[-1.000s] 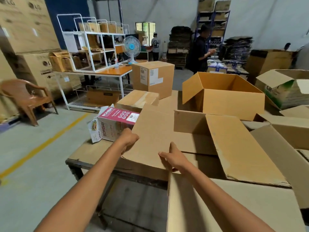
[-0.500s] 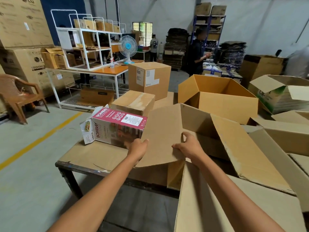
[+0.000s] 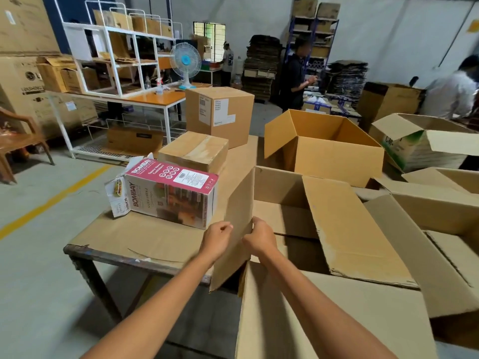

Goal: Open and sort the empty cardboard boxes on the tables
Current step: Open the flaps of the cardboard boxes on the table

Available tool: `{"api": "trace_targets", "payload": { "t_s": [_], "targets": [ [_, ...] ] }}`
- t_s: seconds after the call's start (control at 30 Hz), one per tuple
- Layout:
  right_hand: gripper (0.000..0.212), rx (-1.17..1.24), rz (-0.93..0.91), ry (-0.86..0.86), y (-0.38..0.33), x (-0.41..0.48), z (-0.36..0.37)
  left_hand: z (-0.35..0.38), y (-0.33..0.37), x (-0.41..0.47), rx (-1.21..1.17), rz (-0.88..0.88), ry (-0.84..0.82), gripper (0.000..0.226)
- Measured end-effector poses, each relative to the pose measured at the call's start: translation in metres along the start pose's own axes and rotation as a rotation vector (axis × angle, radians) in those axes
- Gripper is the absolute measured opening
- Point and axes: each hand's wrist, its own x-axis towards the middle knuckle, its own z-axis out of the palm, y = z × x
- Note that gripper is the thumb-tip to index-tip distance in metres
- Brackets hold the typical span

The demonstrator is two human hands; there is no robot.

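A large brown cardboard box lies open in front of me on the cardboard-covered table. Its left flap stands nearly upright. My left hand presses against the flap's outer face with curled fingers. My right hand grips the flap's near edge from the inside. A pink and white Bombay carton lies on its side just left of the flap. Behind it sit a small taped box and a taller sealed box. An empty open box stands further back.
More open boxes crowd the right side. The table's dark front edge drops to a grey floor with a yellow line. A white rack, a fan and a chair stand at left; people work behind.
Both hands have swung the box's left flap up from lying flat to nearly upright. My hands came closer together on it. The view moved nearer to the table.
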Motion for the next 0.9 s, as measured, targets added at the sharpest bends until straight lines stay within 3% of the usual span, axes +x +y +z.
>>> {"api": "trace_targets", "payload": {
  "t_s": [0.17,0.27,0.47,0.57,0.7,0.8,0.9],
  "targets": [
    [0.042,0.133,-0.062,-0.127,-0.005,0.008,0.023,-0.008,0.002,-0.010,-0.137,0.003,0.025,0.027],
    [0.042,0.215,-0.070,-0.192,-0.005,0.008,0.016,-0.015,0.004,-0.009,-0.041,0.009,-0.016,0.035],
    [0.043,-0.317,-0.198,0.182,0.016,0.001,-0.026,-0.017,0.010,-0.006,0.134,-0.010,-0.054,0.042],
    [0.042,-0.598,-0.059,0.198,0.036,-0.003,-0.054,-0.010,0.022,-0.001,0.193,0.028,-0.015,0.041],
    [0.046,-0.646,0.144,0.059,0.066,-0.011,-0.078,0.013,0.045,0.002,0.390,0.104,-0.048,0.041],
    [0.042,-0.709,0.092,0.034,0.078,-0.019,-0.086,0.024,0.050,0.006,0.544,0.080,-0.046,0.040],
    [0.033,-0.583,0.011,0.115,0.066,-0.023,-0.106,0.032,0.056,0.012,0.663,0.027,-0.053,0.046]
  ]
}}
